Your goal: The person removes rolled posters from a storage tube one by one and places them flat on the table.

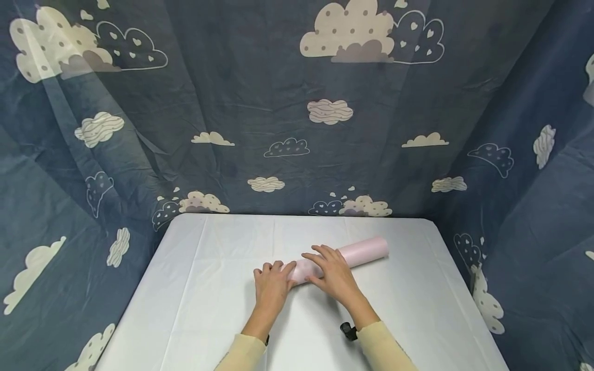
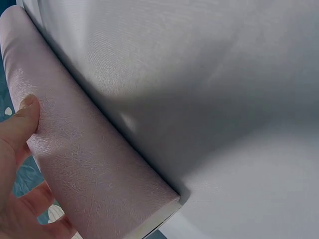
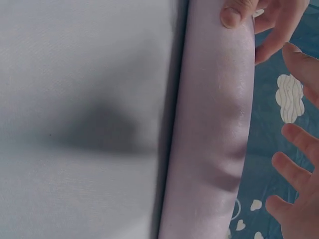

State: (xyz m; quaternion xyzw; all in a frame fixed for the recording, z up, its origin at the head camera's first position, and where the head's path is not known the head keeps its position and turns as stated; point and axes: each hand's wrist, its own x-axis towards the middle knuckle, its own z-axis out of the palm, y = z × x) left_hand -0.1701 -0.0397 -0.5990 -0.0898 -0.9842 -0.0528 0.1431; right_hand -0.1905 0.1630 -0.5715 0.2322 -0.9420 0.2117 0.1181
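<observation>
The left hand [image 1: 272,285] gripped the pink textured roll [image 3: 210,114] near one end, between thumb and fingers; the right hand [image 1: 336,274], fingers spread and empty, hovered just off it.

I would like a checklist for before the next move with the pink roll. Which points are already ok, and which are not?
1. Left hand holding the pink roll: ok, near the roll's left end.
2. Right hand holding it too: not ok, fingers spread and apart from it.
3. Roll wholly above the white table: ok.
4. Roll's full length resting on the table: cannot tell.
5. Roll's outer edge fastened: cannot tell.
</observation>
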